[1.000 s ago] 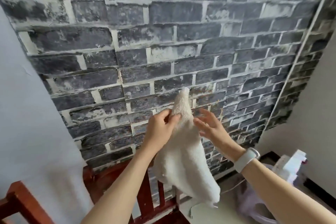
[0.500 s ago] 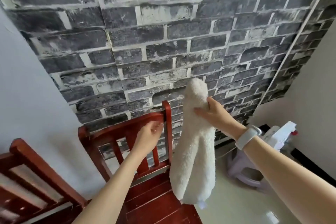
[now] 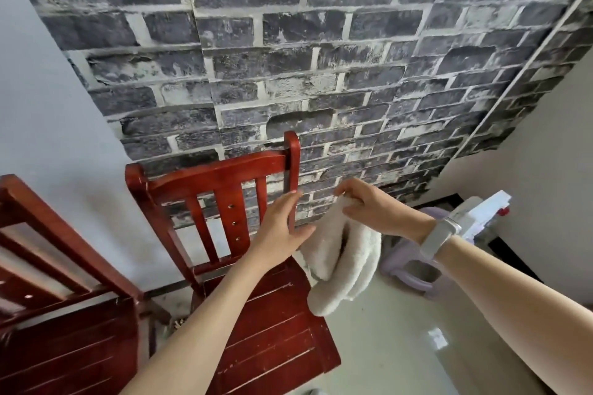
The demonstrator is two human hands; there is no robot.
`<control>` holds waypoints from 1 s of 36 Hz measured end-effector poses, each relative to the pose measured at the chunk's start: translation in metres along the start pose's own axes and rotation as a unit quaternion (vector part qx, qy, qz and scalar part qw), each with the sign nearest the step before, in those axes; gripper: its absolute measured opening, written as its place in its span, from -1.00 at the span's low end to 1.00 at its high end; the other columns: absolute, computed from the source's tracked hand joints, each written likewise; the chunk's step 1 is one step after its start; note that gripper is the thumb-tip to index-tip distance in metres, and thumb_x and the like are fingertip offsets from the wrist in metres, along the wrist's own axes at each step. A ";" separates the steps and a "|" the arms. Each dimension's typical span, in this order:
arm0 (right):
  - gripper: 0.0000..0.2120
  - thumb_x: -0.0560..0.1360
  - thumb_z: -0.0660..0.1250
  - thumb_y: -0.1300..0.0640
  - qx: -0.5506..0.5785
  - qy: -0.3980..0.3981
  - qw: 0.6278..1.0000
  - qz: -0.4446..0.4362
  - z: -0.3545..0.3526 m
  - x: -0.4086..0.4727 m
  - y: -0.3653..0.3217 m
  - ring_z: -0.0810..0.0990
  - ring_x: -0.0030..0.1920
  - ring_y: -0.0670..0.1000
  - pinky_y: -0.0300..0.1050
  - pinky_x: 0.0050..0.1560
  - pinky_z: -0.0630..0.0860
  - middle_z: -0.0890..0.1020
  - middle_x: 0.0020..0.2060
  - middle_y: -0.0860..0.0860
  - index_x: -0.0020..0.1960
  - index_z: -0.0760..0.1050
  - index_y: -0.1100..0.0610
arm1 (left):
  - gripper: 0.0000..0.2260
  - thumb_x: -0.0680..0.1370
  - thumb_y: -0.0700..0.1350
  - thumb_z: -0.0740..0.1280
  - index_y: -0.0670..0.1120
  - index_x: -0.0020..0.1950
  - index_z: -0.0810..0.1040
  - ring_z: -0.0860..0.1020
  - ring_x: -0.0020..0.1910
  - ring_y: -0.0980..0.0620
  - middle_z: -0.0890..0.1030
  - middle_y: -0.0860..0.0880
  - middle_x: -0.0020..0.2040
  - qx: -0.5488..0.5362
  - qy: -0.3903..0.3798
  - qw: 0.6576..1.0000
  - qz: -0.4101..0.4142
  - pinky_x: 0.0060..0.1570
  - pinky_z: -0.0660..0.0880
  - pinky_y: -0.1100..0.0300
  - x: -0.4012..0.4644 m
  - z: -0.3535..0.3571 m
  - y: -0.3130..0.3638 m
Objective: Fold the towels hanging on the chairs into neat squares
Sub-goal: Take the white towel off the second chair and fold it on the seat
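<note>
Right hand (image 3: 369, 207), wrist wrapped in a pale watch band (image 3: 438, 239), pinching the top of a white fluffy towel (image 3: 345, 261) between thumb and curled fingers. Towel doubled over and hanging loose in the air, at about 3 o'clock from the near chair (image 3: 237, 234), just past the seat's right edge, lower end drooping above the pale floor (image 3: 401, 346). Hard to tell whether the cloth brushes the seat edge.

Left hand (image 3: 280, 228) spread wide, fingers straight and relaxed, holding nothing, in front of the chair's right back post and just beside the towel at its 9 o'clock; contact with the post or the towel not clear.

Near chair of red-brown wood, slatted back upright, plank seat bare. Second chair (image 3: 61, 282) of the same wood at 9 o'clock from the first, only partly in view at the left edge.

Behind, at 12 o'clock, a wall (image 3: 288, 58) of dark grey brick pattern with pale joints; plain light wall at 10 o'clock. At 3 o'clock from the towel, low on the floor, a pale lilac plastic stool (image 3: 414, 269), and beyond the right wrist a white object (image 3: 481, 208) too blurred to name.
</note>
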State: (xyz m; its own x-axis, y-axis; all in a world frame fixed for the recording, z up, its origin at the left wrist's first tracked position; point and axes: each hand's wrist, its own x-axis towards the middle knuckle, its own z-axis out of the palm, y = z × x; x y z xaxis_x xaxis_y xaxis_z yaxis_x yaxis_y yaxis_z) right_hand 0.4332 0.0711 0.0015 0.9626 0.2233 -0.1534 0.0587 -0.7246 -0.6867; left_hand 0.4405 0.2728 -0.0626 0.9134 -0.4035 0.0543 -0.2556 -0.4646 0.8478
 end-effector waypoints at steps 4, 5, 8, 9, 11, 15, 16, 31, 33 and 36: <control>-0.71 0.47 0.30 0.32 0.107 -0.010 0.993 -0.051 -0.008 -0.007 -0.010 0.38 -0.34 -0.08 -0.23 -0.34 0.33 0.47 -0.26 -0.02 0.06 0.30 0.04 | -0.60 0.50 -0.04 0.36 0.21 0.29 0.38 0.39 0.13 0.38 0.46 0.26 0.17 -0.082 -0.083 0.993 0.017 0.10 0.29 0.47 0.009 0.004 0.022; -0.69 0.46 0.31 0.32 0.116 -0.002 0.992 -0.056 -0.010 -0.008 -0.012 0.39 -0.32 -0.01 -0.16 -0.31 0.34 0.49 -0.23 0.03 0.05 0.30 0.02 | -0.75 0.50 -0.07 0.36 0.26 0.07 0.49 0.45 -0.11 0.41 0.52 0.28 -0.07 -0.100 -0.082 0.991 0.024 -0.11 0.34 0.49 0.012 0.006 0.028; -0.69 0.45 0.34 0.29 0.109 0.032 0.992 -0.051 -0.016 -0.010 -0.012 0.39 -0.30 0.00 -0.12 -0.29 0.33 0.51 -0.22 0.07 0.06 0.31 0.02 | -0.86 0.51 -0.11 0.34 -0.01 -0.24 0.58 0.41 -0.37 0.18 0.52 0.03 -0.39 -0.130 -0.034 0.990 0.035 -0.33 0.33 0.29 0.018 0.006 0.041; -0.71 0.46 0.34 0.27 0.086 0.038 0.995 -0.044 -0.017 -0.011 -0.009 0.40 -0.30 -0.02 -0.16 -0.30 0.34 0.50 -0.24 0.04 0.05 0.32 0.01 | -0.86 0.52 -0.10 0.34 -0.14 -0.17 0.60 0.42 -0.34 0.13 0.54 -0.05 -0.37 -0.121 -0.019 0.992 0.040 -0.31 0.35 0.26 0.020 0.003 0.045; -0.81 0.47 0.34 0.20 -0.001 0.025 0.999 -0.025 -0.015 -0.015 0.003 0.41 -0.30 -0.04 -0.29 -0.33 0.33 0.49 -0.28 -0.06 -0.04 0.36 0.01 | -0.83 0.52 -0.09 0.33 -0.18 -0.07 0.61 0.38 -0.43 0.23 0.49 0.13 -0.44 -0.069 0.015 0.996 0.058 -0.39 0.30 0.37 0.024 -0.006 0.051; -0.87 0.49 0.31 0.11 -0.074 -0.027 0.996 0.048 -0.002 -0.019 0.038 0.46 -0.25 0.00 -0.33 -0.33 0.34 0.50 -0.26 -0.03 -0.06 0.46 0.19 | -0.86 0.54 -0.09 0.30 -0.08 -0.01 0.62 0.49 -0.37 0.20 0.61 0.12 -0.28 0.020 0.087 0.993 0.071 -0.31 0.40 0.26 0.029 -0.028 0.054; -0.87 0.50 0.30 0.11 -0.071 -0.019 0.995 0.064 -0.002 -0.018 0.045 0.49 -0.23 0.00 -0.35 -0.33 0.35 0.52 -0.25 -0.04 -0.04 0.47 0.17 | -0.86 0.55 -0.09 0.28 -0.09 -0.02 0.62 0.51 -0.35 0.14 0.62 0.05 -0.25 0.025 0.109 0.992 0.065 -0.28 0.42 0.19 0.030 -0.034 0.051; -0.68 0.45 0.27 0.27 0.050 0.260 0.964 0.011 0.067 -0.003 0.018 0.46 0.08 0.02 -0.05 0.12 0.45 0.45 0.06 0.04 0.20 0.40 0.17 | -0.79 0.49 -0.07 0.34 -0.17 -0.26 0.56 0.39 -0.43 0.08 0.51 -0.05 -0.42 0.105 0.135 0.985 -0.010 -0.38 0.28 0.18 0.029 -0.056 0.066; -0.67 0.46 0.30 0.16 0.100 0.173 0.980 -0.015 0.089 -0.005 0.012 0.42 0.05 -0.07 -0.14 0.11 0.40 0.42 0.04 -0.06 0.22 0.38 0.11 | -0.80 0.48 -0.05 0.36 -0.17 -0.23 0.57 0.37 -0.44 0.09 0.50 -0.06 -0.43 0.096 0.122 0.988 -0.018 -0.38 0.27 0.18 0.029 -0.053 0.073; -0.68 0.48 0.30 0.06 0.098 0.096 0.990 -0.007 0.105 0.009 0.009 0.39 0.05 0.01 -0.09 0.10 0.36 0.44 0.03 0.00 0.17 0.38 0.16 | -0.85 0.46 -0.03 0.38 -0.08 -0.23 0.53 0.41 -0.44 0.07 0.55 -0.07 -0.40 0.071 0.105 0.992 -0.016 -0.38 0.33 0.17 0.029 -0.052 0.080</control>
State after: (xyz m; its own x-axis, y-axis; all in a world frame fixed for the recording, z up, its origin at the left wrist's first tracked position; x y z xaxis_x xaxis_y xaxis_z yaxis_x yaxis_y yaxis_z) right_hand 0.4148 0.1352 -0.0808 0.9958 0.0895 -0.0181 0.0371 -0.5772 -0.8157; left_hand 0.4631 0.2652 0.0346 0.9635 -0.2218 0.1500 -0.2547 -0.5864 0.7689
